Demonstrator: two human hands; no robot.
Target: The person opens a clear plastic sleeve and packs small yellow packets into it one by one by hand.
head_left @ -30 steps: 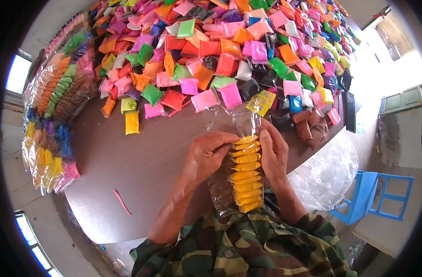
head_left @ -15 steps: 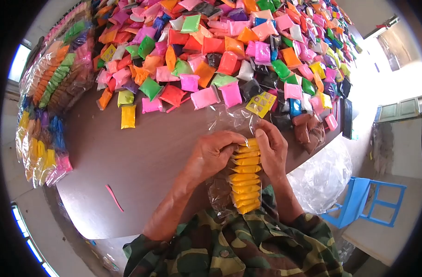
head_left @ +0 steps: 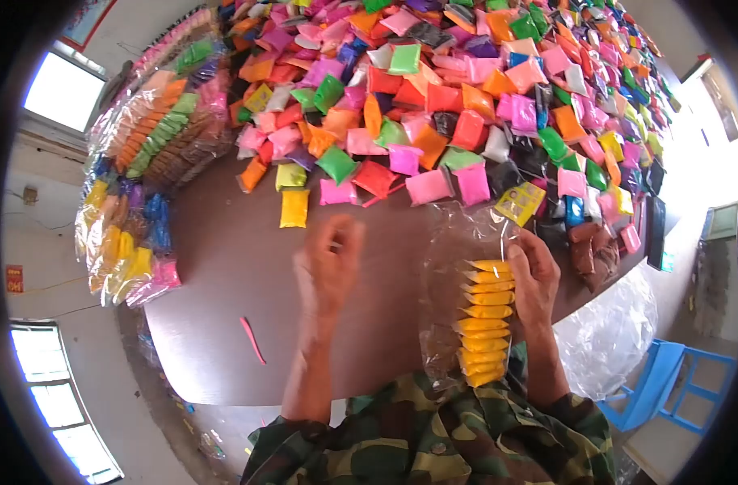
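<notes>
My right hand [head_left: 535,271] pinches the upper right edge of a clear plastic bag [head_left: 443,307]. Inside it, a column of small yellow packets [head_left: 487,311] lies stacked one above another. My left hand [head_left: 333,255] is off the bag, raised over the table and somewhat blurred. Its fingers are curved with a gap by the thumb, and I see nothing held in them. Just beyond it, to its upper left, a single yellow packet [head_left: 294,208] lies at the near edge of a large heap of coloured packets [head_left: 433,97].
Filled clear bags of sorted packets [head_left: 155,137] line the table's left side. A thin pink strip [head_left: 252,340] lies on the brown table [head_left: 223,242]. At the right are a large clear plastic sack [head_left: 607,331] and a blue stool [head_left: 651,384]. A yellow printed card [head_left: 520,202] touches the heap.
My left hand has let go of the bag and moved left and up toward the lone yellow packet. My right hand still holds the bag. The whole view has shifted as my head turned left.
</notes>
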